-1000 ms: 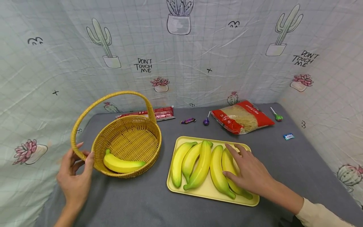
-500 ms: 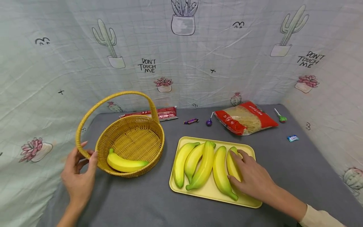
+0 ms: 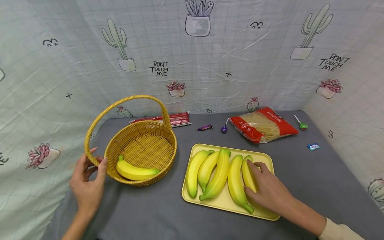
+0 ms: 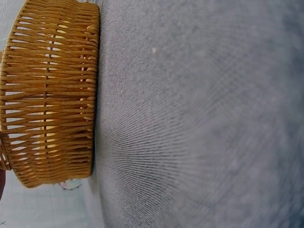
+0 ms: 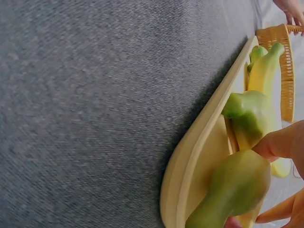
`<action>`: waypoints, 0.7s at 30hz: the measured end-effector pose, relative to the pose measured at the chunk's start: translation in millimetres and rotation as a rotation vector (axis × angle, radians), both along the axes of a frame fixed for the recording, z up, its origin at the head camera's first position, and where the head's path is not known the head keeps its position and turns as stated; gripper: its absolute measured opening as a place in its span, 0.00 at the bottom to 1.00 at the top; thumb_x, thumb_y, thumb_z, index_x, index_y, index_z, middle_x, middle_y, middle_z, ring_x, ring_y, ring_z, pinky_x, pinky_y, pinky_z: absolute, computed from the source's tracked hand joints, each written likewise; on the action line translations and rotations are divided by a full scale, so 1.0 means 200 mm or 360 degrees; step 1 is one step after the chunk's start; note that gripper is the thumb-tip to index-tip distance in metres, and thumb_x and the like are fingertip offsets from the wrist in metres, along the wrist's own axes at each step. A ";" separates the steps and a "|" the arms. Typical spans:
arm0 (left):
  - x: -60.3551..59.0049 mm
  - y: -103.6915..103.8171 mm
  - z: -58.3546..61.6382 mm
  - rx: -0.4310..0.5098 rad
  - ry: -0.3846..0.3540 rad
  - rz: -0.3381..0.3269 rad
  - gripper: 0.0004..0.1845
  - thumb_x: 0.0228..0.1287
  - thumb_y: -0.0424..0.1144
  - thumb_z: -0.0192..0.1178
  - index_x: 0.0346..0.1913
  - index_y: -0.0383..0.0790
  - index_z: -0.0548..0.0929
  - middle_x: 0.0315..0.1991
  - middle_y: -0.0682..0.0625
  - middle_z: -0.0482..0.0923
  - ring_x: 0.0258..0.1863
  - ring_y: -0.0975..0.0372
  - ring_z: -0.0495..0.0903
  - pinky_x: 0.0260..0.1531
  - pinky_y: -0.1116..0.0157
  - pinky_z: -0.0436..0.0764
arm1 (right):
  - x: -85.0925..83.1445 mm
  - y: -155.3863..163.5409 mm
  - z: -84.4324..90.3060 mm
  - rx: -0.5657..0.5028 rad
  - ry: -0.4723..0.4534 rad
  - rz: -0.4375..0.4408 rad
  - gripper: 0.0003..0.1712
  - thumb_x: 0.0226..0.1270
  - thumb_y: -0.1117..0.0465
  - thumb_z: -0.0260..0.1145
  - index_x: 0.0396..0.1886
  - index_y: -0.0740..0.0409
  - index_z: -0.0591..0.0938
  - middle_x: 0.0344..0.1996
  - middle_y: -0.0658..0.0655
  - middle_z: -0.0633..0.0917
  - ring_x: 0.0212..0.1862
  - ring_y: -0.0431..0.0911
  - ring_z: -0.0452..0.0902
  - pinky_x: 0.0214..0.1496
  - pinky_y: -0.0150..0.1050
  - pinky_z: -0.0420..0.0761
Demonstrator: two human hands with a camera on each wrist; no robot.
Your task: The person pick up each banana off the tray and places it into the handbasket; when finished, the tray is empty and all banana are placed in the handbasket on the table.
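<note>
A woven yellow basket (image 3: 141, 151) (image 4: 47, 90) stands at the left on the grey cloth, with one banana (image 3: 136, 171) lying in it. My left hand (image 3: 94, 161) grips the basket's handle (image 3: 126, 100) near its lower left end. To the right a yellow tray (image 3: 222, 203) (image 5: 190, 175) carries several bananas side by side. My right hand (image 3: 250, 176) lies over the rightmost banana (image 3: 246, 168) (image 5: 232, 190), thumb and fingers curled round it. In the right wrist view the fingertips (image 5: 280, 142) press on its green end.
Along the back edge lie a red flat packet (image 3: 168, 120), a small wrapped candy (image 3: 205, 127), a purple lollipop (image 3: 223, 128), a red bag of noodles (image 3: 264, 125) and a green lollipop (image 3: 301, 125). A blue candy (image 3: 313, 146) sits at right. Cactus-print cloth walls enclose the table.
My right hand has settled down onto the rightmost banana and its fingers have closed round it. The left hand keeps its hold on the basket handle.
</note>
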State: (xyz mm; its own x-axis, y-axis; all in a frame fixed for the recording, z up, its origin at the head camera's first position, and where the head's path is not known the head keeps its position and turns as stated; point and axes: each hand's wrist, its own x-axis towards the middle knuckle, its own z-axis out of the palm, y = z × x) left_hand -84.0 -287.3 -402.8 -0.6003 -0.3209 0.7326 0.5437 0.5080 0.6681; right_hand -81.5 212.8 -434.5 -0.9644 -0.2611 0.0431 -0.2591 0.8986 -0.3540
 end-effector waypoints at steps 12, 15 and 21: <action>0.00 0.00 0.01 -0.0017 -0.0003 -0.0002 0.22 0.65 0.20 0.67 0.62 0.22 0.82 0.39 0.36 0.81 0.40 0.65 0.82 0.44 0.76 0.80 | -0.04 0.02 0.05 -0.0016 -0.0017 0.0030 0.45 0.58 0.56 0.79 0.74 0.66 0.74 0.56 0.71 0.80 0.42 0.57 0.83 0.38 0.57 0.86; -0.01 0.00 0.01 -0.0017 0.0000 -0.0008 0.22 0.65 0.20 0.67 0.62 0.22 0.82 0.39 0.36 0.81 0.40 0.65 0.82 0.44 0.76 0.80 | -0.05 0.03 0.06 -0.0019 -0.0008 0.0029 0.45 0.58 0.57 0.80 0.74 0.65 0.75 0.56 0.69 0.81 0.44 0.58 0.83 0.38 0.57 0.86; 0.00 0.00 0.00 -0.0010 0.0009 -0.0019 0.22 0.64 0.19 0.66 0.62 0.22 0.82 0.38 0.35 0.81 0.39 0.64 0.82 0.44 0.76 0.81 | -0.05 0.04 0.09 0.0022 0.0026 0.0021 0.45 0.57 0.58 0.79 0.74 0.64 0.75 0.57 0.69 0.81 0.45 0.58 0.83 0.35 0.57 0.86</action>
State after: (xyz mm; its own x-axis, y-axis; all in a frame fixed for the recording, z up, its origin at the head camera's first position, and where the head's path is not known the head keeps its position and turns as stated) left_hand -84.7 -288.1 -402.8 -0.6000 -0.3092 0.7378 0.5534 0.5056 0.6619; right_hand -92.3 220.4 -417.5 -0.9600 -0.2747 0.0552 -0.2769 0.8998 -0.3372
